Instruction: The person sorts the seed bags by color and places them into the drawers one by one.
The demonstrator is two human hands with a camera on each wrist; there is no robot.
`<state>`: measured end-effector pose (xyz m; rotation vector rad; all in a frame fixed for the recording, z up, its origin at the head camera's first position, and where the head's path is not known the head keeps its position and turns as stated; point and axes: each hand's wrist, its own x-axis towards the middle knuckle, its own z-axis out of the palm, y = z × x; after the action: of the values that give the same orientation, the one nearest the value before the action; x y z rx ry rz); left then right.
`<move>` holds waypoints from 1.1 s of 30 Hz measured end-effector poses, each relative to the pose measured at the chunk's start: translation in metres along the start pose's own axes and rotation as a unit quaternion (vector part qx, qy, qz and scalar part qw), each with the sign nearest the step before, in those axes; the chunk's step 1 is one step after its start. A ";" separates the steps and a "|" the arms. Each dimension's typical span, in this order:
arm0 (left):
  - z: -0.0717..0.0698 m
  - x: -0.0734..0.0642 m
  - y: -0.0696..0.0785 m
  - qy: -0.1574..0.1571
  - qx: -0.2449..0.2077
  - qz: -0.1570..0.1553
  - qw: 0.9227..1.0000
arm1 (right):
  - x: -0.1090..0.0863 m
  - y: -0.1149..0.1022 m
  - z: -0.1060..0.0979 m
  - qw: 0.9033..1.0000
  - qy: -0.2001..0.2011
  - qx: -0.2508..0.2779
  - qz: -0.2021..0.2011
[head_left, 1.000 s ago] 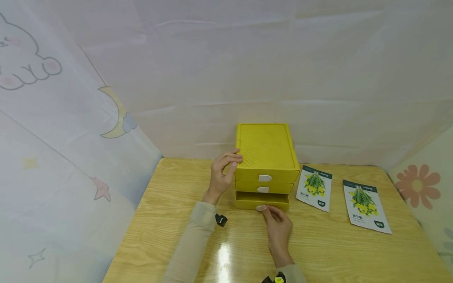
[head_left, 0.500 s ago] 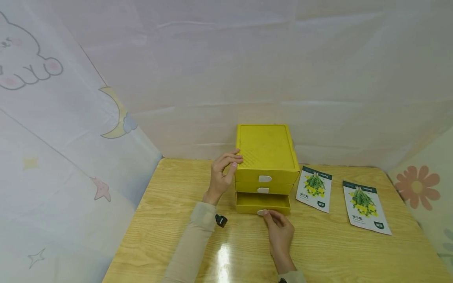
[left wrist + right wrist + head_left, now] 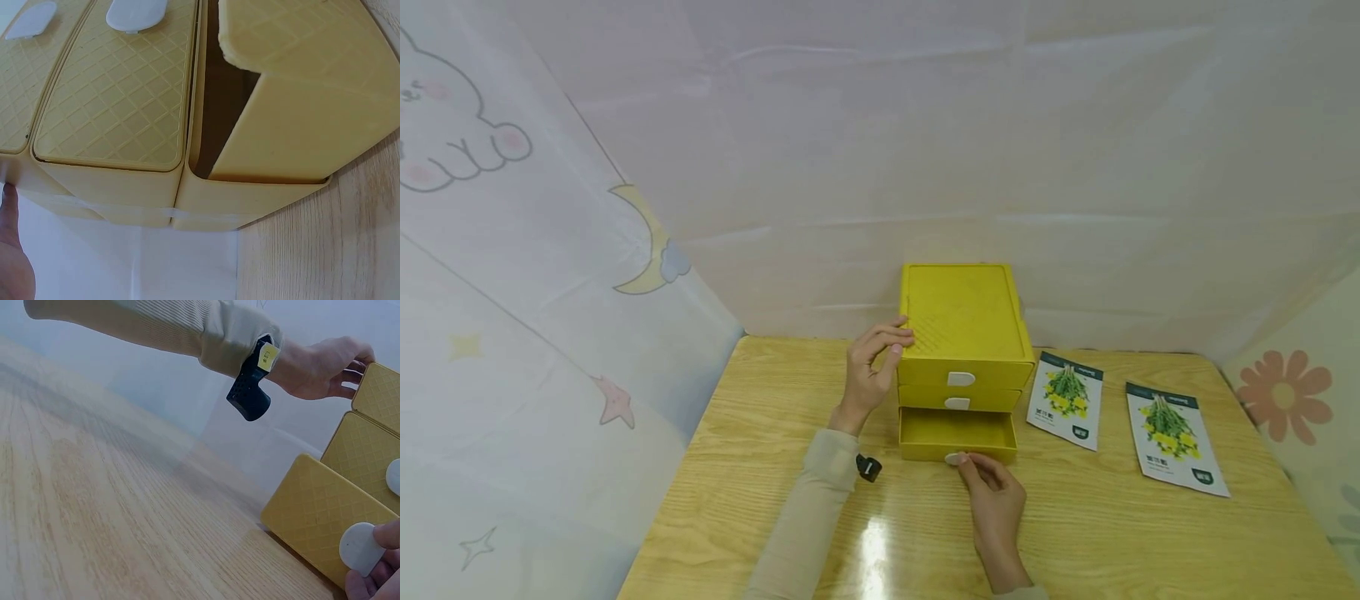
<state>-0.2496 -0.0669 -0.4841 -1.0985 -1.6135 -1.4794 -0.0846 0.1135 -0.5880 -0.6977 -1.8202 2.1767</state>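
A small yellow chest of drawers (image 3: pixel 966 312) stands against the back wall with its bottom drawer (image 3: pixel 958 455) pulled partway out. No contents show in the visible part of that drawer. My right hand (image 3: pixel 997 504) pinches the drawer's white handle (image 3: pixel 360 548) between thumb and fingers. At the chest's top left edge, my left hand (image 3: pixel 874 375) rests its fingers on the top, with the thumb against the side near the front corner. Both upper drawers, each with a white tab handle (image 3: pixel 961 378), are closed. The left wrist view shows the pulled drawer's side wall (image 3: pixel 300 128) up close.
Two seed packets lie flat to the right of the chest: a nearer packet (image 3: pixel 1066 400) beside it and another packet (image 3: pixel 1177 438) farther right. Both stand on a wood-grain table (image 3: pixel 760 417). A printed cloth (image 3: pixel 880 167) hangs behind and at the sides.
The bottom drawer has slid farther out toward me, with my right hand moving back along with its handle. My left hand has stayed on the chest.
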 end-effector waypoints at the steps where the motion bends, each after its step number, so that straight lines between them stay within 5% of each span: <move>1: 0.000 0.000 0.000 0.000 0.000 0.000 1.000 | -0.001 0.000 0.000 1.000 0.000 -0.003 0.000; 33: -0.001 0.000 0.001 -0.006 -0.008 -0.008 1.000 | -0.009 0.004 -0.006 1.000 0.008 -0.004 0.004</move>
<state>-0.2483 -0.0676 -0.4836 -1.1077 -1.6254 -1.5002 -0.0734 0.1135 -0.5904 -0.7228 -1.8234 2.1637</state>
